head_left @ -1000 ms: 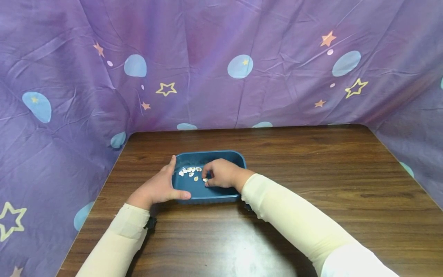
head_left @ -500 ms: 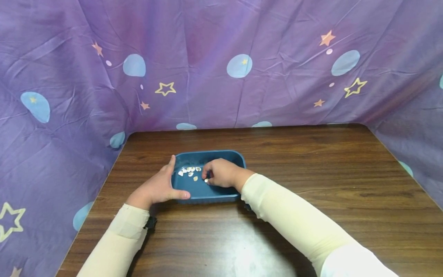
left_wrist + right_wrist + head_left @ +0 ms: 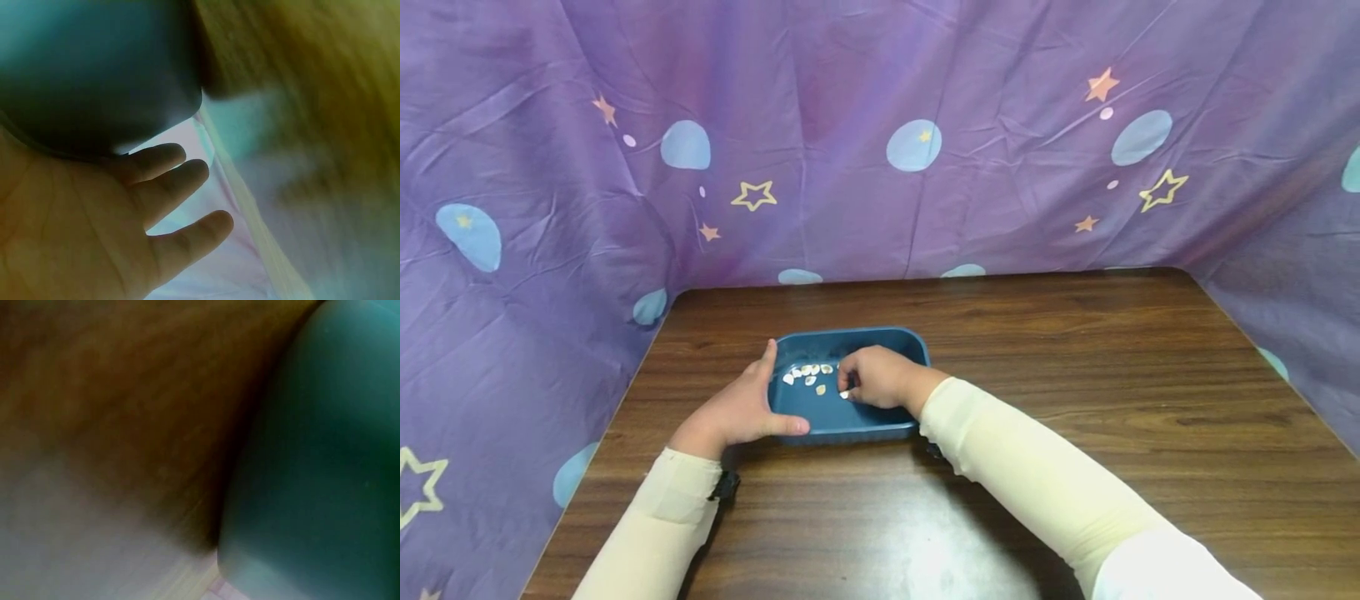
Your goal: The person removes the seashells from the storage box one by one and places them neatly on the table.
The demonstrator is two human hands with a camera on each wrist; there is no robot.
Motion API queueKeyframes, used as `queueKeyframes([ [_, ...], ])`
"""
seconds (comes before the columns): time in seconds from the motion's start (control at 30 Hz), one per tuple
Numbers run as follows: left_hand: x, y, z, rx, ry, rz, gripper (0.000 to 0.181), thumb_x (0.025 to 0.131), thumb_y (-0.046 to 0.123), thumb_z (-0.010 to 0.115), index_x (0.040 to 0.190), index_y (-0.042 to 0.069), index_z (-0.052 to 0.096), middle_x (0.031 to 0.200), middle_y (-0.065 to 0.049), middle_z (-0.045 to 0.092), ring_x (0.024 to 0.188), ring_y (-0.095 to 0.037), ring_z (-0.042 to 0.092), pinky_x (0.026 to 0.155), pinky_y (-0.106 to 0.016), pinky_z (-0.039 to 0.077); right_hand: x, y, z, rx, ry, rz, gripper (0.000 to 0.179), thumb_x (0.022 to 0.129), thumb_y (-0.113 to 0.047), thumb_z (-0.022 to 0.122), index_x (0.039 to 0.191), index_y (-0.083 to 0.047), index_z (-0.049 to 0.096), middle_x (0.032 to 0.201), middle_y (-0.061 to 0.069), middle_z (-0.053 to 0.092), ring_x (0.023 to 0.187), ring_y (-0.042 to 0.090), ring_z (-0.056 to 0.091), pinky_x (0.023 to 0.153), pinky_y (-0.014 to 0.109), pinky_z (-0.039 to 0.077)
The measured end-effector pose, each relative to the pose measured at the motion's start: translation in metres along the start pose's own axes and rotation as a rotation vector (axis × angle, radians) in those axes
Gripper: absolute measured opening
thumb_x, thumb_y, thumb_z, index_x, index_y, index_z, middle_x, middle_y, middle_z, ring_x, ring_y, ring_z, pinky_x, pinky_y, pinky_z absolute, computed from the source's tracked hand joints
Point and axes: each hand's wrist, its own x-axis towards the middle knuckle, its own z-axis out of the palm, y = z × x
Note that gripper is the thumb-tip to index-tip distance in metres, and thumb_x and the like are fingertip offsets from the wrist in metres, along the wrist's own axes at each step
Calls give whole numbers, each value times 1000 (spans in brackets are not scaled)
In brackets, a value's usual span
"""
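Picking step, I judge: right hand (image 3: 883, 379) pinches pale chip (image 3: 844, 395) inside blue tub (image 3: 865, 432) on counter (image 3: 1060, 375); left hand (image 3: 737, 410), fingers spread, touches tub's left end. Next calls for steady pinch.

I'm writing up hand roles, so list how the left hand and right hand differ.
The left hand is spread against the left end of the blue tray, while the right hand curls down inside it. The left hand's thumb lies at the near rim; the right hand's fingertips meet a small white piece. Both hands are bare and extend from pale sleeves.
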Motion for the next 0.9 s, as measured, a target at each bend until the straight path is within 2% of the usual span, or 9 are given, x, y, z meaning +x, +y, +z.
queueKeyframes([
  [0.27,0,2,0,-2,-7,-10,150,76,66,87,167,3,-13,171,-35,11,155,-52,26,123,-64,29,-2,0,-1,28,11,13,11,92,-16,80,97,-19,71,76,-5,62,72,11,57,71,31,48],
  [0.57,0,0,2,0,6,4,149,76,63,88,167,1,-13,170,-36,13,155,-52,27,122,-64,30,-3,-1,-2,10,6,-8,16,92,-22,83,85,-22,69,74,-8,63,72,9,57,73,30,48],
  [0.9,-2,5,0,9,0,-3,147,77,63,87,167,1,-12,170,-37,13,154,-53,27,122,-64,30,-3,-1,-2,10,-3,9,17,92,-23,83,85,-22,68,74,-7,63,73,10,58,75,31,48],
])
